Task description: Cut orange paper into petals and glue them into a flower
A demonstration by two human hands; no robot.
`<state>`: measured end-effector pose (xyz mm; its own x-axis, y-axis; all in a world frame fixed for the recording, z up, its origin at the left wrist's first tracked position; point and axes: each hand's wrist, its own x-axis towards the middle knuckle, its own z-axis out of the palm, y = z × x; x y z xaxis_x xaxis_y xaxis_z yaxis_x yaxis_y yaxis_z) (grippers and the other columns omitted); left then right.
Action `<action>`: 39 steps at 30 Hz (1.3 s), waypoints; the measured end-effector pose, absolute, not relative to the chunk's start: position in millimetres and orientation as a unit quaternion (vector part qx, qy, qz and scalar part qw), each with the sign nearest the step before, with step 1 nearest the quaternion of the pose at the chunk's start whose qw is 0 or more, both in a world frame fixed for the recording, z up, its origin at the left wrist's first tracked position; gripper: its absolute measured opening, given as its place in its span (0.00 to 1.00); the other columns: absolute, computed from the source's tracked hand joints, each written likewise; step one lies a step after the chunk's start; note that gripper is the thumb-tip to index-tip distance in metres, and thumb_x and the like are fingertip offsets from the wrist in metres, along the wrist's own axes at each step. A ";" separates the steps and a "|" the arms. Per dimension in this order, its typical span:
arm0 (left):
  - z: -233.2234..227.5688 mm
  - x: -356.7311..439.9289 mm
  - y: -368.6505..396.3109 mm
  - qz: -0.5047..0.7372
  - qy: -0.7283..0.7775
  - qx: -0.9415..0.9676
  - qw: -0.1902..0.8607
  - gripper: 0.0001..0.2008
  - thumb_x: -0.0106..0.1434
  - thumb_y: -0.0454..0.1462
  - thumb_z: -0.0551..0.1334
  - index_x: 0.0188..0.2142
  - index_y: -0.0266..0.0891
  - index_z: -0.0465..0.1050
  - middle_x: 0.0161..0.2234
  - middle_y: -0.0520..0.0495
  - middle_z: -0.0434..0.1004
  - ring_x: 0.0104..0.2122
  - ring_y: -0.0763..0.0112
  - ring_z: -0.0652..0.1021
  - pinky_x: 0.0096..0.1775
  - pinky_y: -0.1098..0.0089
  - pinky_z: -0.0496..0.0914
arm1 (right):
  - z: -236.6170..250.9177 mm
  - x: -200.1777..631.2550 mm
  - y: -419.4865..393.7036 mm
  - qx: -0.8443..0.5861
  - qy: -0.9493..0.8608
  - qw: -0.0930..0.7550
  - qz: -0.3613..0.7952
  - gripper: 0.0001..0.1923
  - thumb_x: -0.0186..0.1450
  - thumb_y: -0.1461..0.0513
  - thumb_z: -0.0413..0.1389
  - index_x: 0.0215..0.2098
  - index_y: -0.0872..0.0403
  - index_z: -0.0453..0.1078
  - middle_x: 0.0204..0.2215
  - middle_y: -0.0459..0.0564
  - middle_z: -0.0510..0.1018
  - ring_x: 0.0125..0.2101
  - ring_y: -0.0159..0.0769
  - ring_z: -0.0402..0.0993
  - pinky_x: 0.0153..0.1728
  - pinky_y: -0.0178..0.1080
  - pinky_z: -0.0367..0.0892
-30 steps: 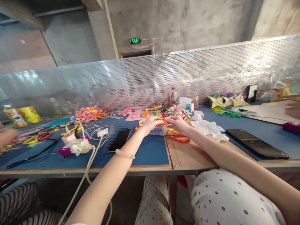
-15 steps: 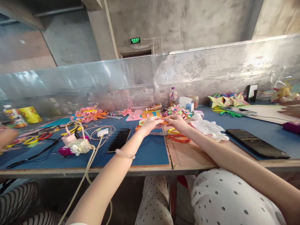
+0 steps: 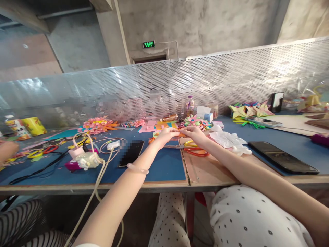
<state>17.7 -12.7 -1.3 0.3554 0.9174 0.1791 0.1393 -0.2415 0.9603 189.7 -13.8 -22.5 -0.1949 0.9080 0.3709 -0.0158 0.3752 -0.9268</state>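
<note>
My left hand [image 3: 167, 135] and my right hand [image 3: 194, 134] meet fingertip to fingertip above the middle of the table. Both are closed in a pinch on a small orange paper piece [image 3: 181, 134], mostly hidden by the fingers. Just beneath them lie scissors with orange handles [image 3: 196, 152], their blades pointing left. A yellow handle [image 3: 189, 144] shows beside these. Behind the hands are pink and orange paper sheets [image 3: 148, 127] and a cluster of paper flowers [image 3: 194, 120]. White crumpled plastic [image 3: 230, 141] rests close to my right forearm.
One phone [image 3: 131, 153] lies left of my left forearm, another [image 3: 282, 157] at the right. Cables and a pink charger [image 3: 76, 151] occupy the left side. A bottle [image 3: 190, 105] and tissue pack [image 3: 208, 117] stand behind. Another person's hand [image 3: 7, 151] is at the far left.
My hands stay in almost the same place, still pinched together. At the far right, another person's hand has shifted slightly.
</note>
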 end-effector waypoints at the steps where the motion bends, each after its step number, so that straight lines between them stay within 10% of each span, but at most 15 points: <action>1: -0.9 17.8 -12.9 0.417 0.390 0.673 0.470 0.08 0.53 0.37 0.66 0.34 0.36 0.76 0.33 0.45 0.80 0.34 0.69 0.78 0.41 0.66 0.71 | -22.1 189.8 -13.9 -0.349 -0.639 0.530 0.435 0.15 0.54 0.52 0.62 0.30 0.56 0.76 0.32 0.51 0.79 0.33 0.34 0.73 0.37 0.37 0.69; 39: -3.5 14.8 -5.8 0.455 0.328 0.686 0.464 0.10 0.55 0.39 0.65 0.36 0.38 0.74 0.31 0.49 0.77 0.34 0.70 0.77 0.40 0.64 0.73 | -22.0 190.9 -16.4 -0.319 -0.624 0.528 0.479 0.12 0.54 0.56 0.61 0.31 0.56 0.75 0.32 0.50 0.77 0.30 0.32 0.71 0.36 0.38 0.68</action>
<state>14.8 -5.8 -3.5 0.3711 0.8717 0.3199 0.0274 -0.3546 0.9346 190.9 -16.4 -22.0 -0.2378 0.9047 0.3534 -0.1079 0.3370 -0.9353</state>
